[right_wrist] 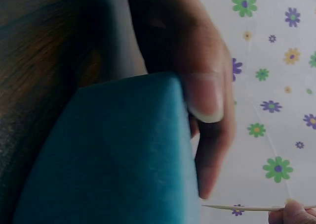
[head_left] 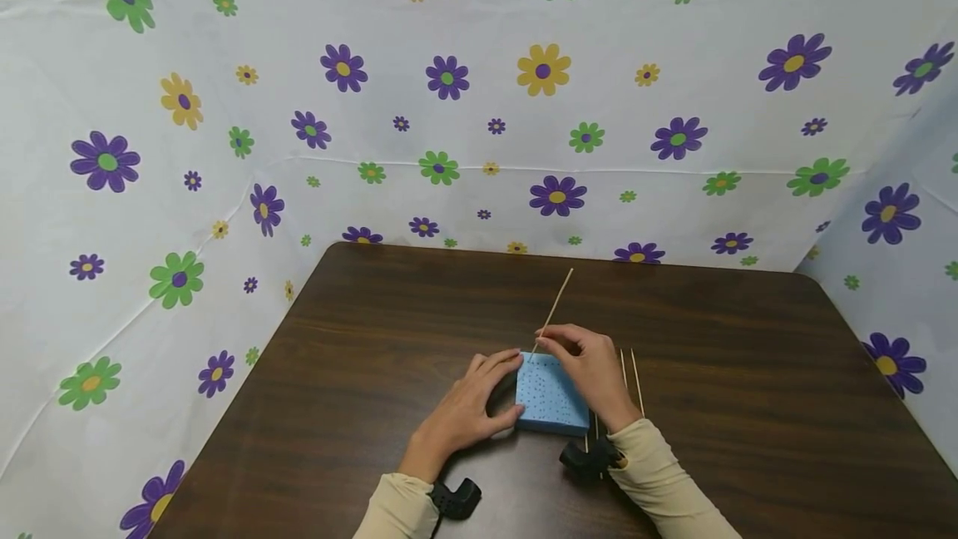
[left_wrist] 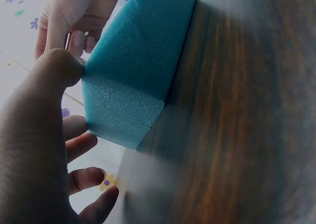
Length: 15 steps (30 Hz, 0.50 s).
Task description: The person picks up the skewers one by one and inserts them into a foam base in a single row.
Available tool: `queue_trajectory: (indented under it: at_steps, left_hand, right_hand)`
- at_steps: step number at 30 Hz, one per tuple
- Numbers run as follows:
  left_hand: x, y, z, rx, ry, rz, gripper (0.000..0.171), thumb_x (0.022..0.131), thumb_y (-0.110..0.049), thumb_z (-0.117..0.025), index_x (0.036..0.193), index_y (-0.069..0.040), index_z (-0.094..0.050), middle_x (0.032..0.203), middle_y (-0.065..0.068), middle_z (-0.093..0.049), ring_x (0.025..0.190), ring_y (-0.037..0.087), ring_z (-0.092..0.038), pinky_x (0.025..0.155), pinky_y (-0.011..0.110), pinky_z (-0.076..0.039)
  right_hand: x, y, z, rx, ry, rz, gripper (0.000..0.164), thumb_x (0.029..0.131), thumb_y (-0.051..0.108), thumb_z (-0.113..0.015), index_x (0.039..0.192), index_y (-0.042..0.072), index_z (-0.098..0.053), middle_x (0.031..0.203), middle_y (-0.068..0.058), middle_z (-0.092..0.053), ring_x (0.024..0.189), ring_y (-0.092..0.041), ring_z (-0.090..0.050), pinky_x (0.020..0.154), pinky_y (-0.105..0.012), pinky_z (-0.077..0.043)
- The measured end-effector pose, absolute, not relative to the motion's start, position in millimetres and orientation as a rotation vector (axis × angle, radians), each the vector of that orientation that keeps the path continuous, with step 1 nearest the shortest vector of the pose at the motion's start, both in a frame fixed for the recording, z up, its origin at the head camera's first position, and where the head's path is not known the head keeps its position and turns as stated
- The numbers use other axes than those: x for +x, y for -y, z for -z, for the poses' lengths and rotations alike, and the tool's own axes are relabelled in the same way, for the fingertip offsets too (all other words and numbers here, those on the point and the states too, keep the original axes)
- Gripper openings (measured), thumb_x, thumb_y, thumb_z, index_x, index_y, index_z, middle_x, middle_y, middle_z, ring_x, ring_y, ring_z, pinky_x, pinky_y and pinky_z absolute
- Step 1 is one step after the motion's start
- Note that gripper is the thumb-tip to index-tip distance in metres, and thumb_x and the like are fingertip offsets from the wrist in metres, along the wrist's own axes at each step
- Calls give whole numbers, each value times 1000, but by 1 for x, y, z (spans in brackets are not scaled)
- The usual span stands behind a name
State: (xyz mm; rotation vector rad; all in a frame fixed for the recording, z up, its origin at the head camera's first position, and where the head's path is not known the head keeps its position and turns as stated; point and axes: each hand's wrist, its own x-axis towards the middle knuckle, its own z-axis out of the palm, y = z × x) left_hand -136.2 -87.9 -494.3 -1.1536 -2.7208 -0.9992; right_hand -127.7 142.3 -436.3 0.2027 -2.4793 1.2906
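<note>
My left hand (head_left: 475, 402) grips a light blue foam block (head_left: 550, 393) along its left side, fingertips at the far corner and thumb at the near corner. Small dark holes dot the block's top. My right hand (head_left: 595, 364) pinches a thin wooden skewer (head_left: 556, 304) above the block's far edge. The skewer leans away to the right, its lower end at the top surface near the far left corner. In the right wrist view, the skewer (right_wrist: 247, 208) shows between pinching fingertips, and my left thumb (right_wrist: 205, 95) lies against the block (right_wrist: 108, 155).
Several more skewers (head_left: 638, 383) lie on the dark wooden table (head_left: 359, 356), to the right of the block and partly hidden under my right hand and wrist. Black wrist cameras (head_left: 458, 500) sit on both wrists. A flower-patterned cloth (head_left: 464, 140) hangs behind the table.
</note>
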Motion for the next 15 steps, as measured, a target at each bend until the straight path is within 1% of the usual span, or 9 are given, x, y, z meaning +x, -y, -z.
queue_trajectory:
  at_steps: [5, 15]
  left_hand:
    - [-135, 88, 495, -1144, 2739, 987, 67, 98, -48, -65, 159, -25, -45, 166, -7, -41, 133, 15, -47, 83, 45, -55]
    - [-138, 88, 498, -1160, 2721, 977, 68, 99, -47, -65, 159, -24, -45, 165, -3, -43, 128, 14, -48, 83, 42, -54]
  right_hand:
    - [-127, -140, 440, 226, 2495, -1244, 14, 94, 16, -77, 107, 15, -83, 101, 1, -81, 82, -9, -71, 73, -23, -56]
    - [-127, -137, 441, 247, 2557, -1154, 17, 93, 14, -78, 109, 13, -83, 101, 1, -81, 87, -12, -73, 77, -28, -58]
